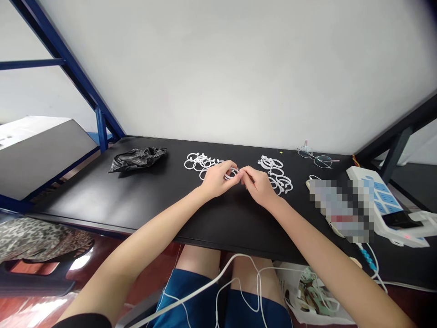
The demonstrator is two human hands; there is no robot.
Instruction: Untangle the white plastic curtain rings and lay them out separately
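Note:
Over the middle of the black desk, my left hand is closed on a white open ring, its thumb and fingers around the ring's left side. At the ring's right end my right hand is closed in a pinch, fingertips meeting those of the left. The exact grip there is partly hidden by the fingers. Behind my left hand lies a pile of white rings with small ball ends. A second group of the same rings lies just beyond my right hand, partly covered by it.
A crumpled black plastic bag lies on the desk at the left. Toward the right are eyeglasses, a blurred-out phone with a cable, and a white power strip. White cables hang across my lap.

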